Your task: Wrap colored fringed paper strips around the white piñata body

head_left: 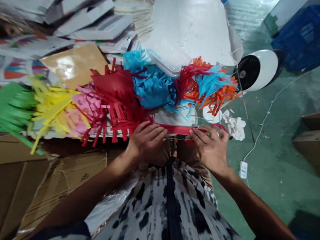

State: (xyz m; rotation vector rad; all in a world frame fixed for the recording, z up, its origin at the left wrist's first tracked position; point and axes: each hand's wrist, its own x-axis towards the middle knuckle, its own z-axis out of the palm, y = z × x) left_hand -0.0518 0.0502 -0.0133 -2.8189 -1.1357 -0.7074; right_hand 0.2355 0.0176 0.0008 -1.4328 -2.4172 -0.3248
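A folded red paper strip runs level between my two hands along the table's front edge. My left hand holds its left end, fingers laid together over it and the thumb hidden. At the other end, my right hand pinches the strip between bent fingers. Just left of my left hand lies a heap of fringed red paper. Beyond the strip are fringed blue paper and a bunch of orange, red and light-blue fringes. A white roll of tape or similar disc sits beyond my right hand.
Pink, yellow and green fringed paper line the table's left. A white plastic tray, crumpled tissue and a white fan stand nearby. A power strip lies on the floor; cardboard is at lower left.
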